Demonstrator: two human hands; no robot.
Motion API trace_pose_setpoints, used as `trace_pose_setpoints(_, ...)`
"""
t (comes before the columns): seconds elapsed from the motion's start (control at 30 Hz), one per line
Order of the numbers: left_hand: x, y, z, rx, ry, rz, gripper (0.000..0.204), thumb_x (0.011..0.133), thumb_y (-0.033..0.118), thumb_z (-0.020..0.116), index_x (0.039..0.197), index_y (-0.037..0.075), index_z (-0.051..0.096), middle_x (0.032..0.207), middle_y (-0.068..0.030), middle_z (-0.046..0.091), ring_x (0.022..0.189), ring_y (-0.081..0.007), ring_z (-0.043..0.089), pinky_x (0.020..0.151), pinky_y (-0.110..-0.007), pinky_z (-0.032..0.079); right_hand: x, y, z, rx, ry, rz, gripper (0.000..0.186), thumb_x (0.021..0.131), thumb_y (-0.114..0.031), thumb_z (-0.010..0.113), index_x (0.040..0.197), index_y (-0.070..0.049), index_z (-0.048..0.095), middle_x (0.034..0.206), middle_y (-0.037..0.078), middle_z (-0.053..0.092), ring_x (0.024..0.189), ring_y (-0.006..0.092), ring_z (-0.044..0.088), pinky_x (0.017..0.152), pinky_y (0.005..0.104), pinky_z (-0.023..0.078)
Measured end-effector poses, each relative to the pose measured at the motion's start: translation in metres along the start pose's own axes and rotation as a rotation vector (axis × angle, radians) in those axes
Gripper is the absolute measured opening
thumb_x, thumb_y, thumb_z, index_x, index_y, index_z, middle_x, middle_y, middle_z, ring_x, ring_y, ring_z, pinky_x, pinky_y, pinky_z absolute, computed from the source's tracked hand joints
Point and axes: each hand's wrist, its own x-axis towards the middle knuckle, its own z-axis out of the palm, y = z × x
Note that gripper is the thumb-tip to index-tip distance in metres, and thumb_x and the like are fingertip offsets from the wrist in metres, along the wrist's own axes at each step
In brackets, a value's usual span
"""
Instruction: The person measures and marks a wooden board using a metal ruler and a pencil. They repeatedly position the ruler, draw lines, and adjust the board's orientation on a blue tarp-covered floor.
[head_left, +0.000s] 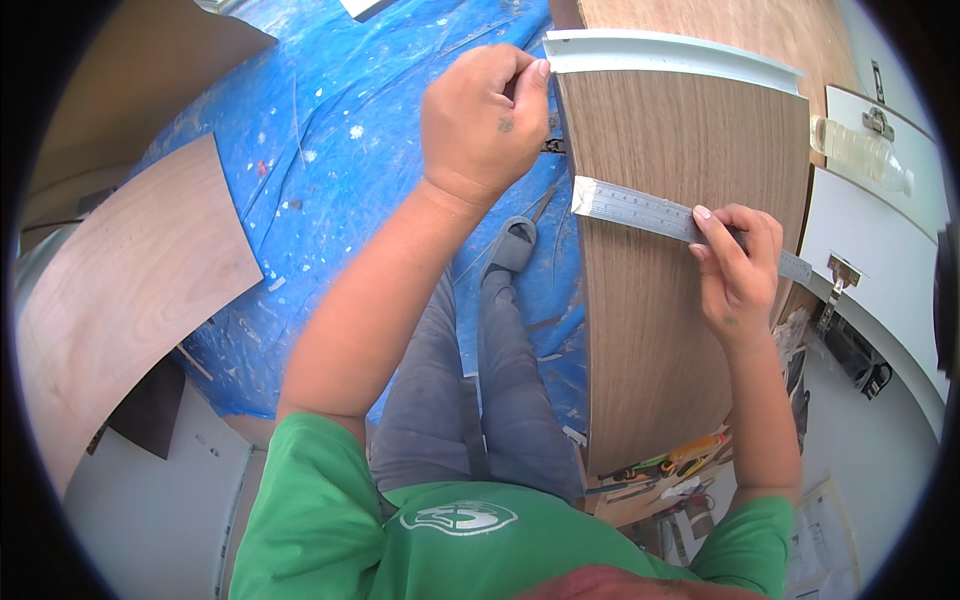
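Observation:
My right hand [742, 262] is closed around a steel ruler [640, 210], which lies slanted across a wood-grain panel [690, 130]. The ruler's left end, with a whitish worn tip, reaches the panel's left edge, and its other end sticks out past my fingers. Up at the panel's far left corner, my left hand [487, 120] is closed, thumb and forefinger pinched at the left end of a white profile strip [670, 52]. The strip lies along the panel's far edge. My curled left fingers partly hide the grip.
Blue plastic sheeting [350, 130] covers the floor. A curved thin plywood sheet [140, 300] leans at left. White cabinet doors with metal hinges [845, 275] and a clear bottle [860, 150] are at right. Hand tools [670, 465] lie beyond the panel's near end.

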Motion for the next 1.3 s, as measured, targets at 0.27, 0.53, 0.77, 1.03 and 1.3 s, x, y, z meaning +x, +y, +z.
trace_pose_setpoints(0.27,-0.006,-0.017,-0.005,-0.145,-0.128,-0.332,0.023,0.094,0.024,0.073,0.084,0.003,0.070,0.075,-0.0115,0.069,0.068,-0.0265,0.066,0.067,-0.036,0.053,-0.010,-0.001,-0.002,0.069,0.049,0.115,0.037,0.086,0.002,0.075,0.123,-0.005,0.073,0.107,0.009,0.063,0.101,0.0256,0.054,0.085,0.0341,0.047)
trace_pose_setpoints(0.53,-0.003,0.012,0.008,-0.202,0.021,-0.104,0.017,0.088,0.019,0.074,0.083,0.002,0.071,0.077,-0.0113,0.071,0.071,-0.0218,0.068,0.066,-0.034,0.054,0.005,0.000,-0.003,0.071,0.069,0.129,0.034,0.090,0.002,0.073,0.124,-0.002,0.071,0.109,0.010,0.062,0.102,0.0253,0.054,0.085,0.0329,0.047)
trace_pose_setpoints(0.77,-0.008,0.025,0.019,-0.094,0.081,-0.224,0.014,0.088,0.011,0.067,0.080,0.002,0.062,0.070,-0.0135,0.065,0.067,-0.0320,0.064,0.065,-0.045,0.052,0.006,-0.001,-0.003,0.059,0.083,0.142,0.033,0.093,0.001,0.071,0.126,-0.002,0.071,0.112,0.011,0.061,0.103,0.0240,0.055,0.084,0.0320,0.048)
trace_pose_setpoints(1.03,-0.012,0.021,0.021,-0.315,0.030,-0.525,0.023,0.097,0.019,0.064,0.086,-0.001,0.064,0.073,-0.0154,0.067,0.068,-0.0283,0.065,0.067,-0.042,0.053,-0.001,0.004,-0.005,0.085,0.115,0.196,0.032,0.094,0.000,0.070,0.126,-0.001,0.071,0.113,0.012,0.060,0.105,0.0241,0.057,0.088,0.0316,0.049)
trace_pose_setpoints(1.3,-0.029,-0.011,0.013,-0.266,0.003,-0.383,0.018,0.095,0.016,0.067,0.089,0.000,0.069,0.080,-0.0127,0.070,0.072,-0.0227,0.066,0.072,-0.036,0.054,-0.007,0.007,-0.003,0.098,0.102,0.224,0.031,0.095,0.000,0.070,0.126,-0.001,0.070,0.112,0.012,0.061,0.104,0.0237,0.056,0.088,0.0316,0.049)
